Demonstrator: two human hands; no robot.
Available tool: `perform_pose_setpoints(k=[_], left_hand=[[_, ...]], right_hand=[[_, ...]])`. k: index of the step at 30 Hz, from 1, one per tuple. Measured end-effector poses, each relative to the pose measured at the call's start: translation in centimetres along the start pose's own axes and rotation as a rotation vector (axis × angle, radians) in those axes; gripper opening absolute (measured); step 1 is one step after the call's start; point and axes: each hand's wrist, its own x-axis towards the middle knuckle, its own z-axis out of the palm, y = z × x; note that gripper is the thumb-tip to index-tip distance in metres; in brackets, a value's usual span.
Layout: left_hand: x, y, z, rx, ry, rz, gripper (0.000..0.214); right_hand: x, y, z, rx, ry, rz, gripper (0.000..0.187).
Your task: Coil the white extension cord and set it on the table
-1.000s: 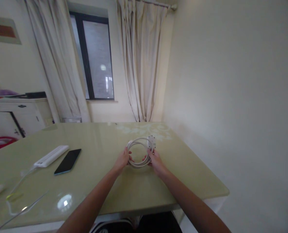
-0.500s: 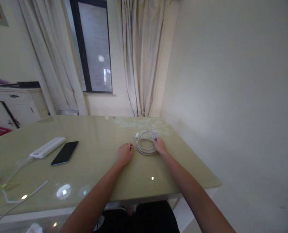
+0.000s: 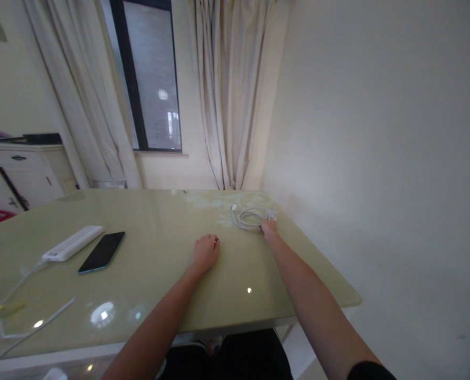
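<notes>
A coiled white extension cord [image 3: 246,226] lies at the far right of the table. At its right end is a pale block with small dark marks, which looks like a socket block [image 3: 272,214]. A small white plug end [image 3: 234,208] sticks up at the left of the coil. My right hand [image 3: 269,226] is closed on the coil's right side, just below the block. My left hand [image 3: 205,251] rests on the tabletop, nearer to me and left of the coil. Its fingers are curled in, and I see nothing held in them.
A pale green glossy table [image 3: 156,295] spreads before me. On its left are a black phone [image 3: 102,252], a long white power strip [image 3: 73,243] and a loose white cable [image 3: 40,327]. A wall [image 3: 377,184] stands close along the right edge, and curtains [image 3: 235,105] hang behind.
My right hand has moved the coiled cord away from me and to the right. The coil now sits farther from my left hand, which has stayed nearly in place.
</notes>
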Motion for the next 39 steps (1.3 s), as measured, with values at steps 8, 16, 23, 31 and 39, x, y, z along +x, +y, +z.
perform_pose_setpoints(k=[8, 16, 23, 31, 39], left_hand=[[0.1, 0.0, 0.1, 0.022, -0.008, 0.018, 0.032], [-0.2, 0.5, 0.0, 0.056, 0.007, 0.034, 0.030], [-0.3, 0.2, 0.2, 0.051, 0.008, 0.052, 0.031], [-0.7, 0.8, -1.1, -0.071, 0.039, 0.029, 0.028], [-1.3, 0.8, -2.1, -0.116, 0.054, -0.146, 0.055]], right_hand=[[-5.6, 0.6, -1.3, -0.092, 0.119, -0.131, 0.053], [-6.5, -2.5, -0.4, -0.519, -0.256, -0.484, 0.028], [-6.6, -4.7, 1.2, -0.520, -0.161, -0.348, 0.038], [-11.7, -2.6, 0.0, -0.173, -0.428, -0.849, 0.020], [-11.6, -2.5, 0.2, -0.133, -0.503, -0.749, 0.013]])
